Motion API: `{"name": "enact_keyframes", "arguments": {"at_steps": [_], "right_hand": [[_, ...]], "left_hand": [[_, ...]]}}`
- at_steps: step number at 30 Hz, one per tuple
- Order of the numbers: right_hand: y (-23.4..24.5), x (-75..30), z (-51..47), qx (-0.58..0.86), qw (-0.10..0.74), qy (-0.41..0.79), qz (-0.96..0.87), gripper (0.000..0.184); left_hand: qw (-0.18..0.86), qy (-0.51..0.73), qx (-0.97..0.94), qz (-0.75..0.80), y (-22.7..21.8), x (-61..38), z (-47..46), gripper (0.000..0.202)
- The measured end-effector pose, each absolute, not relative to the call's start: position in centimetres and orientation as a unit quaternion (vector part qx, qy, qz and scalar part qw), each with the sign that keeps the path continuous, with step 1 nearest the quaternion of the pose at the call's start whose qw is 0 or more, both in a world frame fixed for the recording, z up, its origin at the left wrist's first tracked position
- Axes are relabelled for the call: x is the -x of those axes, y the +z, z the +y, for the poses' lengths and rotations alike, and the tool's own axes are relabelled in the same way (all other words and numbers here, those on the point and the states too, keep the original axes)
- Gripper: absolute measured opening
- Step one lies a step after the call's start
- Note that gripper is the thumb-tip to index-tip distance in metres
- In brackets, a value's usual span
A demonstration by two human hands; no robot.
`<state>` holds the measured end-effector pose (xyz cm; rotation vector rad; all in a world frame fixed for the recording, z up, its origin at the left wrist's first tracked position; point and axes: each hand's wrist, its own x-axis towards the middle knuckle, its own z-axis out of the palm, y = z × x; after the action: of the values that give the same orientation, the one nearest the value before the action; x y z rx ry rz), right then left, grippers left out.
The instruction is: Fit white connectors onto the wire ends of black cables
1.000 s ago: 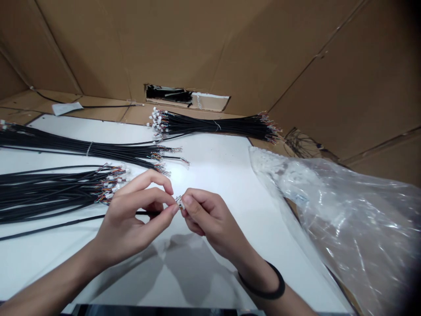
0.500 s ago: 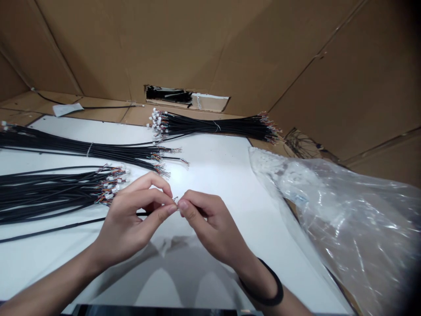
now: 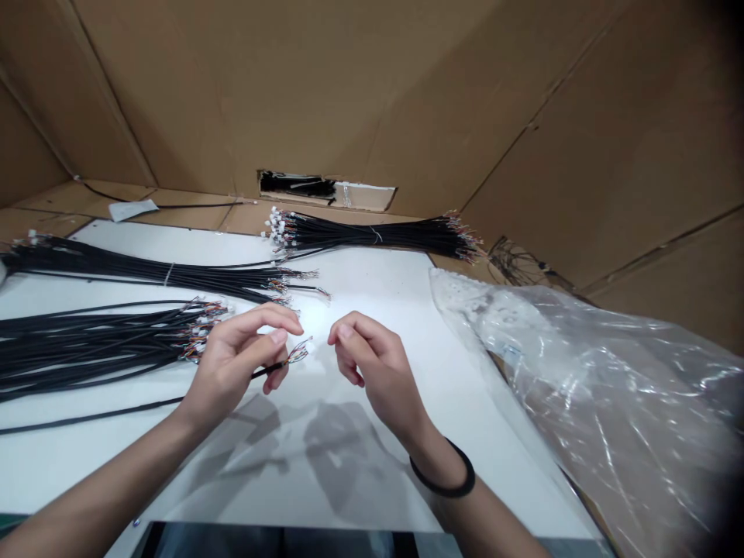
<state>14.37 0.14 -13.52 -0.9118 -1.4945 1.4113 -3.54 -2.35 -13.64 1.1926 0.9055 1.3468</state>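
Observation:
My left hand [image 3: 232, 368] holds a black multi-core cable [image 3: 268, 370] close to its stripped end. Thin coloured wires [image 3: 298, 353] fan out from that end, just past my fingers. The thumb and index finger are apart above the cable, which passes across the lower fingers. Behind the hand, the rest of the cable runs left along the white tabletop [image 3: 372, 302]. To the right of the wire ends and apart from them is my right hand [image 3: 387, 376]. Its fingers are curled with the thumb against the index finger, and nothing shows in them.
Two bundles of black cables, a tied one [image 3: 198, 277] and a looser one [image 3: 93, 345], lie at left. Another tied bundle [image 3: 372, 234] lies at the back. A clear plastic bag [image 3: 587, 372] covers the right side. Cardboard walls [image 3: 325, 85] enclose the table.
My hands have drawn apart from where their fingertips met at the wire ends. The right hand has let go, and the coloured wires now show spread out. The view has shifted slightly.

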Motion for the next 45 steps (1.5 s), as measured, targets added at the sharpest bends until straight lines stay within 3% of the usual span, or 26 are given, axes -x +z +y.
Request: {"name": "enact_keyframes", "arguments": {"at_steps": [12,28,45], "right_hand": [[-13.9,-13.6,0.5,0.385,0.367,0.564,-0.632,0.024],[-13.3,-14.0,0.4,0.365,0.406,0.585,-0.599,0.020],[-13.1,-13.9,0.2,0.365,0.407,0.574,-0.609,0.023]], "left_hand": [[0.556,0.545,-0.462,0.424,-13.2,3.4,-2.0,0.013],[0.537,0.533,-0.479,0.445,-14.3,3.8,-1.7,0.014],[0.527,0.557,-0.477,0.430,-14.2,3.2,-1.6,0.029]]}}
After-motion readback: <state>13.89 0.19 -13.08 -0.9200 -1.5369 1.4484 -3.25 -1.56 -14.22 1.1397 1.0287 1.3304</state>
